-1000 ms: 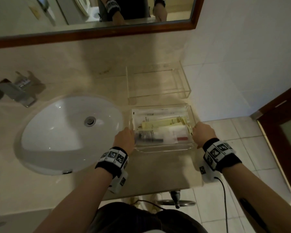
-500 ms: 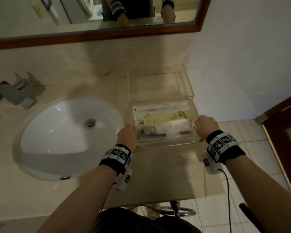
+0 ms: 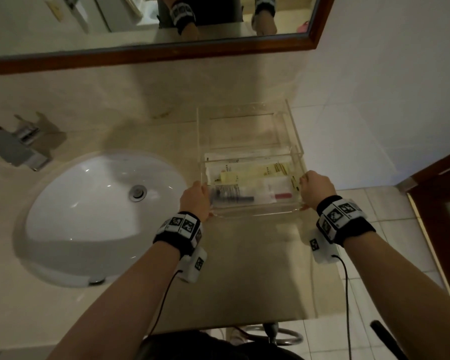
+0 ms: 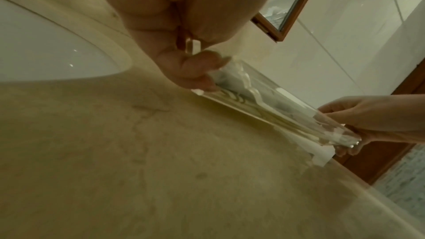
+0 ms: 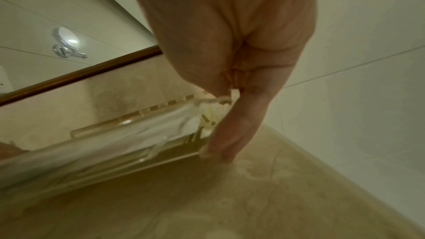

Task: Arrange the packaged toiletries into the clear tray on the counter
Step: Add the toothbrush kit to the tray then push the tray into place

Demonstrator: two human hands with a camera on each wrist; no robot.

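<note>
A clear tray (image 3: 252, 213) filled with packaged toiletries (image 3: 247, 183) sits on the beige counter, right of the sink. White, yellow and dark packets lie flat inside it. My left hand (image 3: 196, 201) grips the tray's left wall (image 4: 195, 48), thumb inside and fingers outside. My right hand (image 3: 314, 188) grips the right wall (image 5: 232, 95) the same way. The tray's far end reaches into a clear acrylic frame (image 3: 244, 126) standing against the back wall.
A white oval sink (image 3: 99, 214) lies left of the tray, a chrome faucet (image 3: 18, 149) at its far left. A wood-framed mirror (image 3: 151, 51) hangs above. The counter's right edge (image 3: 325, 255) drops to a tiled floor; a white wall stands close on the right.
Both hands have pushed the tray away from me toward the back wall, so its far end now sits inside the acrylic frame. The grips have not changed.
</note>
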